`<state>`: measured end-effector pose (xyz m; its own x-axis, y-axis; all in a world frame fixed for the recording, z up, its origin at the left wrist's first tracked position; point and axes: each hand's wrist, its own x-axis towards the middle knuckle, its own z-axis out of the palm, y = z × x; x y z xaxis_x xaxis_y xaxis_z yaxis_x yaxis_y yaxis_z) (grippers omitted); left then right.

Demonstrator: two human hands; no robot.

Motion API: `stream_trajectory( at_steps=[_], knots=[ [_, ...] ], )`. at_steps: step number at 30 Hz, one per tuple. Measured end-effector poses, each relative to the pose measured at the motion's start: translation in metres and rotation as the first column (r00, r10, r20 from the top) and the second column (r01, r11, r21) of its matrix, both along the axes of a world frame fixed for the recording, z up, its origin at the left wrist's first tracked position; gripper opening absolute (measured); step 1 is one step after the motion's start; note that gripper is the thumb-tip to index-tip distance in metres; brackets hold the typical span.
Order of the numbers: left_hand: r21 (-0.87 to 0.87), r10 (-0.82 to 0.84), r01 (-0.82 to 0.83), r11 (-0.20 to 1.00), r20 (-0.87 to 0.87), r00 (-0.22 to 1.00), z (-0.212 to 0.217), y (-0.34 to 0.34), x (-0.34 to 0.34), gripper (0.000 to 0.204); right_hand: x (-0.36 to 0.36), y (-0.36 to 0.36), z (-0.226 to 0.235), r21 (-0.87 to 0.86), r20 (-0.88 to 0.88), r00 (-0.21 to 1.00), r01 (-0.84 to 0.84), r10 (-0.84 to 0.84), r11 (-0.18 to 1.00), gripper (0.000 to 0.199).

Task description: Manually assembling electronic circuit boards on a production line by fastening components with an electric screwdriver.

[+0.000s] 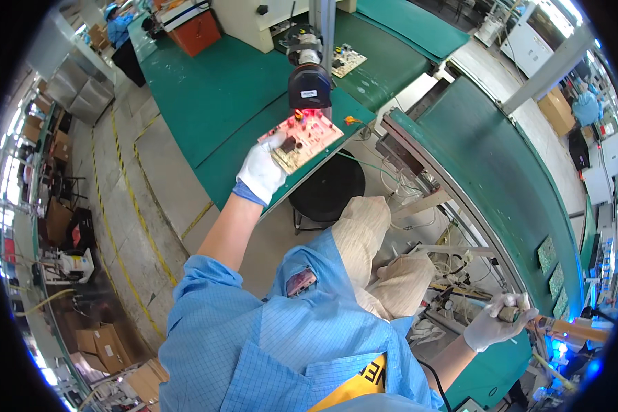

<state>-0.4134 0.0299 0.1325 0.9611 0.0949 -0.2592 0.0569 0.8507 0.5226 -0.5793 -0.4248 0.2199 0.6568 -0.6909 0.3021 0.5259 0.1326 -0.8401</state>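
My left hand (261, 172), in a white glove, is closed on the left edge of a circuit board (307, 145). The board lies tilted under a black scanner (310, 88) on a post, and red light falls on its far part. Dark components stand on its upper face. Far to the lower right, my gloved right hand (489, 331) has its fingers curled around a small, round, brownish-green object (508, 314). What kind of thing it is does not show clearly. A tan bar (573, 330) runs close beside that hand.
A green-topped bench (233, 89) spreads ahead, with another circuit board (347, 60) behind the scanner post. On the right curves a green conveyor (474, 151) carrying several green boards (546, 254). A black round stool (329, 189) stands before my knees. Cables hang under the conveyor frame.
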Motion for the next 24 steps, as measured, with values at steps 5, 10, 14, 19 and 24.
stream_trajectory(
  at_steps=[5, 10, 14, 19, 24],
  knots=[
    [-0.035, -0.429, 0.429, 0.903, 0.022, 0.903, -0.009, -0.091, -0.034, 0.047, 0.004, 0.017, 0.015, 0.255, 0.126, 0.971, -0.228, 0.201, 0.940, 0.039],
    [0.011, -0.744, 0.744, 0.668, -0.018, 0.668, -0.018, -0.189, -0.081, 0.049, 0.014, 0.028, 0.003, -0.101, -0.038, 0.999, -0.019, 0.015, 0.995, 0.043],
    [-0.085, -0.882, 0.878, 0.471, -0.069, 0.466, -0.009, -0.234, -0.109, 0.053, 0.014, 0.038, 0.009, 0.030, 0.070, 0.974, -0.216, 0.214, 0.976, 0.047],
    [-0.029, -0.928, 0.929, 0.370, -0.052, 0.368, 0.010, -0.258, -0.122, 0.052, 0.004, 0.033, 0.005, -0.006, 0.060, 0.984, -0.169, 0.169, 0.986, 0.048],
    [-0.041, -0.946, 0.945, 0.323, -0.051, 0.321, 0.025, -0.265, -0.132, 0.050, -0.005, 0.024, 0.006, 0.003, -0.022, 0.990, -0.141, 0.141, 0.990, 0.039]
  ],
)
